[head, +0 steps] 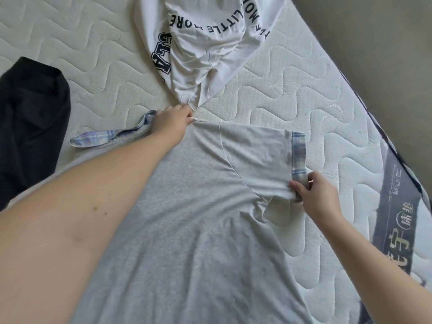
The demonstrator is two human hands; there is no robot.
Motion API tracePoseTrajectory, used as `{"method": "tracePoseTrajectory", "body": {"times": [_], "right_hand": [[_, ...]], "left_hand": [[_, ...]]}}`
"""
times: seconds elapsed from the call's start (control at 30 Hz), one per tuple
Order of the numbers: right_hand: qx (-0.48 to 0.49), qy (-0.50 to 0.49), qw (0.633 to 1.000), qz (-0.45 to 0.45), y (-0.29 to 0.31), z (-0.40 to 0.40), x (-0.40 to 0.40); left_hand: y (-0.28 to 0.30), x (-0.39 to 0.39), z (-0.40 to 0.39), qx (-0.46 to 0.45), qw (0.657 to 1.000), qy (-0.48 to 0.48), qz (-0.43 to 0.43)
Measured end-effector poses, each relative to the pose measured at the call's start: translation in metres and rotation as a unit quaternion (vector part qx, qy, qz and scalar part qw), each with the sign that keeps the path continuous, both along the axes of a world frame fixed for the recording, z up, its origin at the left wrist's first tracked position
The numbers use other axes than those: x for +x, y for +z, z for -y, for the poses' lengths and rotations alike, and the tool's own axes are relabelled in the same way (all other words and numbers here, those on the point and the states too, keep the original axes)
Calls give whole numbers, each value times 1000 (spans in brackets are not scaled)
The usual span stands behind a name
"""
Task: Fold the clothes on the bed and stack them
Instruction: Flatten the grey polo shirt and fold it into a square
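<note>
A grey t-shirt (187,218) with plaid collar and plaid sleeve cuffs lies spread flat on the mattress (315,108). My left hand (171,123) grips the shirt at its neck, beside the plaid collar (109,135). My right hand (315,195) pinches the plaid cuff of the right sleeve (259,157), which lies stretched out flat. A white garment with black lettering (205,43) lies crumpled just beyond the grey shirt's neck. A black garment (30,118) lies at the left edge.
The quilted mattress edge with a dark printed label (395,206) runs diagonally on the right, with grey floor (374,31) beyond it. Bare mattress shows at the far left and between the garments.
</note>
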State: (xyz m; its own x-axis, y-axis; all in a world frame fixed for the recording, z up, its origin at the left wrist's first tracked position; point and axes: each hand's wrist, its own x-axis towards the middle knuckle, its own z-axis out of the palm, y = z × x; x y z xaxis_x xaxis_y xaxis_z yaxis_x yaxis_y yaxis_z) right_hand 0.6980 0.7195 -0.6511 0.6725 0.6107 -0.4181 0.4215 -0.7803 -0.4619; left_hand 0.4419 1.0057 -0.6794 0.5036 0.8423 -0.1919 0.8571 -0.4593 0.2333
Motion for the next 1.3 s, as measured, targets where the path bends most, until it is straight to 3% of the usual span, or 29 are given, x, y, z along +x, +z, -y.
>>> {"method": "tracePoseTrajectory", "body": {"times": [0.07,0.3,0.53,0.77,0.97,1.1,1.3], "right_hand": [[-6,-4,1000,-4,-2,9,-1],[-5,4,994,-106,-1,15,-10],[13,-48,997,-58,-1,24,-16],[37,-110,991,-63,3,55,-42],[-52,45,991,-113,7,107,-64],[-95,122,983,-95,8,142,-75],[-134,160,977,-53,7,186,-84]], "left_hand": [[2,5,6,19,1000,-11,-14],[15,43,24,-73,995,-73,14],[9,63,41,0,1000,-15,-15],[24,65,109,25,994,-48,96],[33,65,213,-41,961,-213,172],[21,65,271,-107,929,-349,61],[11,75,313,-119,921,-371,24]]}}
